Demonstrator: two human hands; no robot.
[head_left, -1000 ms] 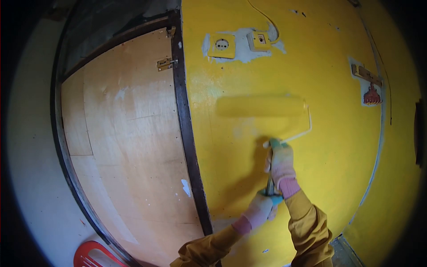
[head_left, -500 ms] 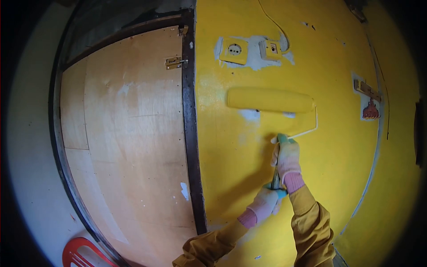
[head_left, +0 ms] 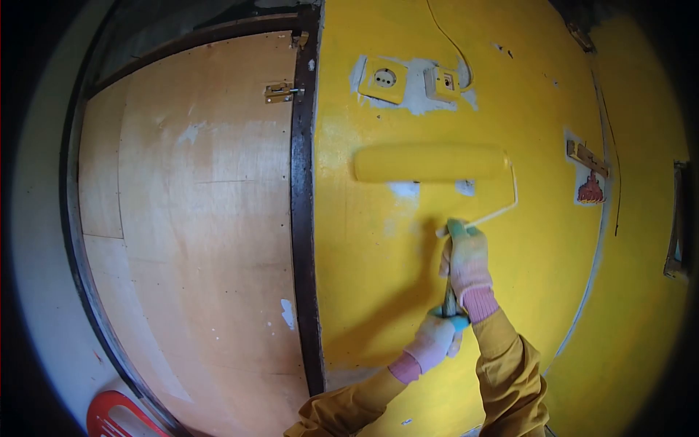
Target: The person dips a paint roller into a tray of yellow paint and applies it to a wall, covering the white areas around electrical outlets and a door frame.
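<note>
A yellow paint roller (head_left: 429, 163) lies across the yellow wall (head_left: 524, 269), just below the wall socket. Its thin wire frame bends down on the right to the handle (head_left: 449, 300). My right hand (head_left: 470, 262), in a whitish glove with a green thumb, is closed round the upper handle near the wire. Lower down, my left hand (head_left: 435, 339), gloved the same way, is wrapped round the handle's bottom end. Pale unpainted patches (head_left: 405, 191) show just under the roller. My fingers partly hide the handle.
A wall socket (head_left: 384, 78) and a smaller outlet box (head_left: 441, 84) with a cable sit above the roller. To the left stand a dark door frame (head_left: 304, 218) and a plywood door (head_left: 196, 211) with a bolt (head_left: 279, 92). A red chair (head_left: 109, 415) is at lower left.
The roller has shifted slightly left relative to the socket, with both hands still on its handle. The view has turned a little, so the door and right-hand wall sit further left.
</note>
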